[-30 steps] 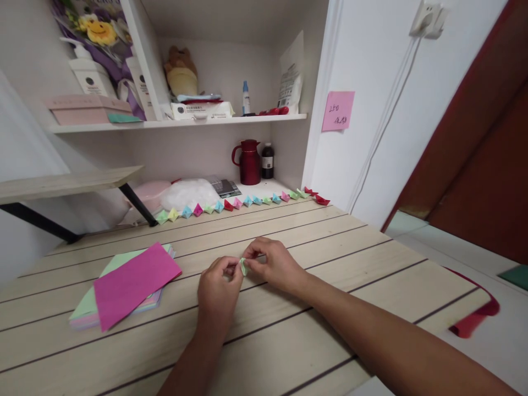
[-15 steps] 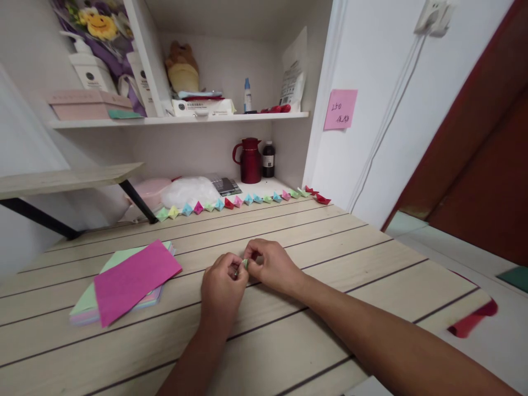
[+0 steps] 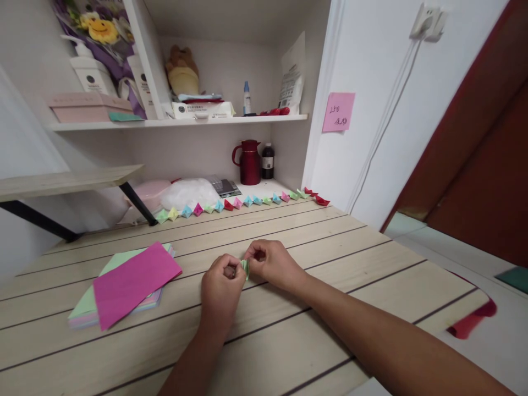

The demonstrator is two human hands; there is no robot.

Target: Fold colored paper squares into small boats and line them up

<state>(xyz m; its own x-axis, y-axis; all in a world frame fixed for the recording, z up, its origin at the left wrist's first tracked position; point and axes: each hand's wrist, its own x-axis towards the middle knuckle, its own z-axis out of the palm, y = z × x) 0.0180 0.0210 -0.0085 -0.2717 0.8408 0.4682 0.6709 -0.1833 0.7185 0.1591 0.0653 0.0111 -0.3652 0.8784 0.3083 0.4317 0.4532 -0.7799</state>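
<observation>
Between my two hands is a small folded piece of light green paper (image 3: pixel 245 268), just above the wooden table (image 3: pixel 289 341). My left hand (image 3: pixel 223 280) pinches its left side between thumb and fingertips. The fingers of my right hand (image 3: pixel 270 263) close on its right side. Much of the paper is covered by the fingers, so its exact folded shape is hard to make out. To the left lies a stack of coloured paper sheets (image 3: pixel 82 311), with a bright pink sheet (image 3: pixel 138 283) slanted on top.
Small folded paper boats (image 3: pixel 228 204) in several colours line the table's back edge, with a red paper boat (image 3: pixel 322 201) at the right end. Behind them stand a red jug (image 3: pixel 249 164) and a dark bottle (image 3: pixel 268 162). A small raised shelf (image 3: pixel 66 181) is at left.
The fingertips have moved slightly apart, and more of the green paper shows between them. Both hands stay in nearly the same place. The view has shifted a little.
</observation>
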